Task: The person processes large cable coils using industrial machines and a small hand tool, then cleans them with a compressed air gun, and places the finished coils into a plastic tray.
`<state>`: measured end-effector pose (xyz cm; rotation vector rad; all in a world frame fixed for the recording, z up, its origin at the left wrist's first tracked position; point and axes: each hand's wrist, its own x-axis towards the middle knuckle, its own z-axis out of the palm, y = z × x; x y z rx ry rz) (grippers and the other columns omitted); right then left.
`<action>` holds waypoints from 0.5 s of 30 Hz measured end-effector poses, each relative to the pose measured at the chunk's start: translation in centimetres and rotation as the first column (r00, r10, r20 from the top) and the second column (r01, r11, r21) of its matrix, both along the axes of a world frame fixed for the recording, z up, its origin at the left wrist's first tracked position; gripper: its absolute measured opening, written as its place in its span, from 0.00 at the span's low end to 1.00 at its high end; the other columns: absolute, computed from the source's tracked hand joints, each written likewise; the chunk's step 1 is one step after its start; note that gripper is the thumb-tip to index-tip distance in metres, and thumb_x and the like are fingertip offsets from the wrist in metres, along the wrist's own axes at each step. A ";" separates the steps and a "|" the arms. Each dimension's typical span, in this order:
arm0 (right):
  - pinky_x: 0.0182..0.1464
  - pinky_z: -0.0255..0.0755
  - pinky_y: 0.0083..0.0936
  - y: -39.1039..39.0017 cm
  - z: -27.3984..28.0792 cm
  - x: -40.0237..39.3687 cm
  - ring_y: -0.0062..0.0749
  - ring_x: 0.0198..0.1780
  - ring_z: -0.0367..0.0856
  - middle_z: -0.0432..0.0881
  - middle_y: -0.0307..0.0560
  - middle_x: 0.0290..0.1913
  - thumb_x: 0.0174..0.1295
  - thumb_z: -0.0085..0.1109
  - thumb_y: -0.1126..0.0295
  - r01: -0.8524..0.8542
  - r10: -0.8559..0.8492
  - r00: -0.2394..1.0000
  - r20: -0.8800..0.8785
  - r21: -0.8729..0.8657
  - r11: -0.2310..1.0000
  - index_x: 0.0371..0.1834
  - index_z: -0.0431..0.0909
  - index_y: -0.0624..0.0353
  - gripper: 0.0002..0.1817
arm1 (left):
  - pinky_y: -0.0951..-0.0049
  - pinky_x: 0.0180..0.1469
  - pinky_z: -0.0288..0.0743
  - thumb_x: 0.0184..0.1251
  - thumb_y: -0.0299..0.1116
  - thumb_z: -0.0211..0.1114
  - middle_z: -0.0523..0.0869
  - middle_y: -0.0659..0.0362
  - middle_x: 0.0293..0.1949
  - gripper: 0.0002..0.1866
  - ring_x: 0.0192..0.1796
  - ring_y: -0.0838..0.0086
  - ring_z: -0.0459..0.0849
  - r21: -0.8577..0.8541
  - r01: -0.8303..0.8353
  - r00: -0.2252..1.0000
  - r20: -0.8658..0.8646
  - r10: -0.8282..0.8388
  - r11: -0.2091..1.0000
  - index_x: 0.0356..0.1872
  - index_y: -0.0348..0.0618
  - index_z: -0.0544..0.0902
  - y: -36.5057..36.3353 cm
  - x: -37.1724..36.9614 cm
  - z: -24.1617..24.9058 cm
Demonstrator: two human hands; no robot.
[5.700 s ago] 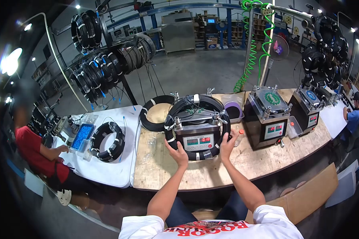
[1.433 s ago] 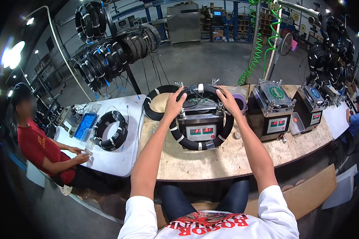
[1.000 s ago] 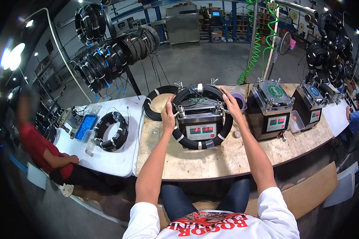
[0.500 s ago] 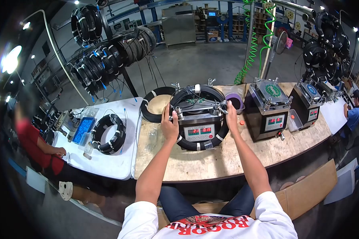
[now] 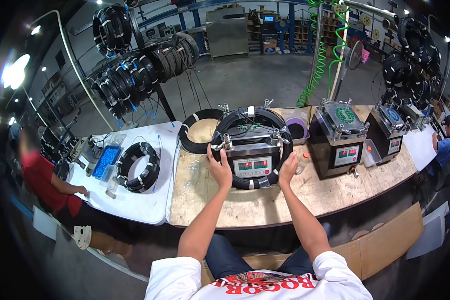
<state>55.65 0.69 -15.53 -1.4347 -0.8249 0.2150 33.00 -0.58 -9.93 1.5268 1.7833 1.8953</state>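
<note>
Around the middle machine (image 5: pixel 252 166) with its red digital display hangs a coil of black cable (image 5: pixel 249 182), bound with white ties. My left hand (image 5: pixel 220 167) is closed on the coil's left side, beside the machine. On the right side of the coil, my right hand (image 5: pixel 288 171) rests with its fingers round the cable. The coil's top lies over the machine's metal plate, behind the clamp knobs. A second black coil (image 5: pixel 191 146) lies behind it to the left, partly hidden.
Two similar machines (image 5: pixel 346 154) (image 5: pixel 394 145) stand right. A purple bowl (image 5: pixel 296 131) and a small bottle (image 5: pixel 303 162) are near my right hand. On the white table (image 5: pixel 152 210) lie another coil (image 5: pixel 137 167) and a blue tray (image 5: pixel 106 161). Co-workers (image 5: pixel 60 182) (image 5: pixel 445 145) sit either side.
Both my hands have moved down along the coil, my right hand also slightly inward. The coil sits closer around the machine. The left co-worker's hand has shifted.
</note>
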 end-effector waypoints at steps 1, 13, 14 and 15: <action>0.53 0.64 0.58 -0.1 0.3 -0.1 0.75 0.50 0.75 0.81 0.77 0.45 0.84 0.35 0.57 0.001 -0.001 1.000 0.009 -0.008 1.000 0.49 0.79 0.74 0.28 | 0.53 0.69 0.70 0.83 0.48 0.58 0.76 0.38 0.69 0.31 0.69 0.44 0.77 0.015 -0.005 0.997 0.080 0.004 1.000 0.77 0.40 0.68 -0.3 0.6 -0.7; 0.48 0.62 0.60 -0.5 1.4 -0.3 0.77 0.41 0.72 0.78 0.76 0.35 0.84 0.34 0.58 0.026 -0.027 0.999 0.035 0.043 0.999 0.40 0.76 0.72 0.27 | 0.57 0.73 0.67 0.83 0.44 0.57 0.77 0.37 0.71 0.30 0.72 0.45 0.77 0.038 -0.074 0.984 0.164 0.067 0.996 0.76 0.33 0.69 -0.6 1.6 -3.0; 0.48 0.62 0.60 -0.5 1.3 -0.2 0.77 0.41 0.72 0.78 0.76 0.35 0.84 0.34 0.58 0.031 -0.033 0.999 0.042 0.049 0.998 0.40 0.76 0.72 0.27 | 0.57 0.73 0.67 0.83 0.44 0.57 0.77 0.37 0.71 0.30 0.72 0.45 0.76 0.041 -0.079 0.984 0.161 0.071 0.996 0.76 0.33 0.69 -0.6 1.7 -2.8; 0.48 0.62 0.60 -0.6 1.2 -0.2 0.77 0.42 0.72 0.78 0.76 0.36 0.84 0.34 0.58 0.017 -0.019 0.999 0.036 0.036 0.999 0.41 0.76 0.72 0.27 | 0.57 0.74 0.66 0.83 0.44 0.57 0.76 0.37 0.72 0.31 0.73 0.45 0.75 0.046 -0.061 0.980 0.192 0.051 0.997 0.76 0.33 0.69 -0.8 1.8 -2.5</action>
